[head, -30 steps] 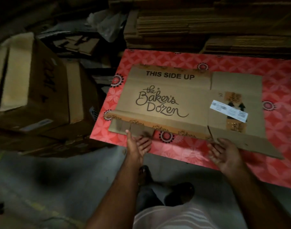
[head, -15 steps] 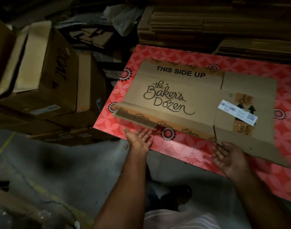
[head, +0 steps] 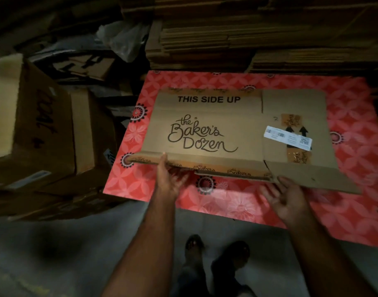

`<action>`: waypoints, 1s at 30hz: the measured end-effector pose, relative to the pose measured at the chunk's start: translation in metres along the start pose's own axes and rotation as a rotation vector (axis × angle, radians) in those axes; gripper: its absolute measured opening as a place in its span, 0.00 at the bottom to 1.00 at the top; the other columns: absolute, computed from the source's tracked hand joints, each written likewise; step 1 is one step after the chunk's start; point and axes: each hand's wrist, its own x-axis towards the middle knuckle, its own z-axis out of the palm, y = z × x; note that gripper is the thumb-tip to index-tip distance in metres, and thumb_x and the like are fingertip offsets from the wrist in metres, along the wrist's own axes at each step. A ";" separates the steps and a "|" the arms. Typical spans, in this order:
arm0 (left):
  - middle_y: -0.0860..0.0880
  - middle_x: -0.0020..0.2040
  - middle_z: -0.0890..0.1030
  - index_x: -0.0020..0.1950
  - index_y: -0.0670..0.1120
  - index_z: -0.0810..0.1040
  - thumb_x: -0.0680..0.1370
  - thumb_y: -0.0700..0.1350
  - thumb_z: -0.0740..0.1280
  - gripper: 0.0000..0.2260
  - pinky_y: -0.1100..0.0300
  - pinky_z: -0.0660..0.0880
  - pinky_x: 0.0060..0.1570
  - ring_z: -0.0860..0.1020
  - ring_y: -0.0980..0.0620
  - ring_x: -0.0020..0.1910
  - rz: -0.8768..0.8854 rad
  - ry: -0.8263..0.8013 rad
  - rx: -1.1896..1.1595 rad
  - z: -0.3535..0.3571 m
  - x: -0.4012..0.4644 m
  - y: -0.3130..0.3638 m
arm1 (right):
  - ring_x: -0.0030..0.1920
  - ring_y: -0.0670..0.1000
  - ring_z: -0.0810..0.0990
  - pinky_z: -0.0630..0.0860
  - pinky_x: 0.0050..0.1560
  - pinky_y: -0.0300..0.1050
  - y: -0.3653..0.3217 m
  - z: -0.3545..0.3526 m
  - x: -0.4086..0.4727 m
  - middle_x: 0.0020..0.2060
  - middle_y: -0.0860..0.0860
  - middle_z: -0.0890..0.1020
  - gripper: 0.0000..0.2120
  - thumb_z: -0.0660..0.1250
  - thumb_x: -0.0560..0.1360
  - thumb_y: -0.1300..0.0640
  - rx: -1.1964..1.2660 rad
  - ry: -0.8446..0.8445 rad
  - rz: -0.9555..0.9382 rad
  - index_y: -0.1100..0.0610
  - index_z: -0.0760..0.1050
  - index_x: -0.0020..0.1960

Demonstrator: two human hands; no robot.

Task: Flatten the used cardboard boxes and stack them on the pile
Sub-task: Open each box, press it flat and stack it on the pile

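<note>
Stacks of flattened cardboard (head: 258,39) fill the far side of the view, layered edge-on in brown bands. In front of them lies a red patterned sheet (head: 344,189), a large flattened panel with white flowers and dark round motifs; its near edge reaches out over the grey floor (head: 76,254). To the left of the sheet stand several unflattened brown boxes (head: 44,129), one with dark handwriting on its side, and crumpled clear plastic (head: 123,39) sits behind them.

On top of the red sheet rests the flattened box (head: 205,129), printed "THIS SIDE UP" and "the Baker's Dozen". It lies toward the sheet's far left corner, with its near flaps angled slightly upward. A white label (head: 287,138) is stuck on its right panel beside two black arrows.

The left hand (head: 168,179) is at the near left flap, thumb on the flap's upper face and fingers spread loosely beneath its edge. The right hand (head: 286,200) is palm up, fingers relaxed and extended, fingertips at the edge of the near right flap. Two dark shoes (head: 216,264) show on the floor below
</note>
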 end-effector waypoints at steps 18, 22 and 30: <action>0.47 0.43 0.85 0.51 0.45 0.79 0.81 0.36 0.65 0.06 0.50 0.84 0.44 0.86 0.50 0.43 0.261 -0.622 -0.193 0.091 -0.093 0.124 | 0.50 0.52 0.83 0.78 0.48 0.51 -0.109 0.077 -0.134 0.47 0.54 0.84 0.05 0.61 0.82 0.64 0.327 -0.298 -0.416 0.58 0.74 0.54; 0.51 0.36 0.84 0.34 0.48 0.82 0.81 0.36 0.64 0.17 0.52 0.84 0.44 0.85 0.53 0.39 0.248 -0.728 -0.176 0.116 -0.115 0.104 | 0.51 0.53 0.82 0.77 0.46 0.52 -0.134 0.049 -0.154 0.53 0.56 0.81 0.05 0.62 0.81 0.64 0.352 -0.259 -0.467 0.58 0.74 0.54; 0.52 0.40 0.83 0.36 0.48 0.82 0.79 0.38 0.67 0.13 0.42 0.81 0.54 0.82 0.50 0.54 0.187 -0.841 -0.182 0.199 -0.172 0.016 | 0.52 0.57 0.84 0.83 0.40 0.51 -0.225 -0.035 -0.174 0.53 0.59 0.84 0.17 0.75 0.73 0.62 0.406 -0.108 -0.625 0.61 0.76 0.61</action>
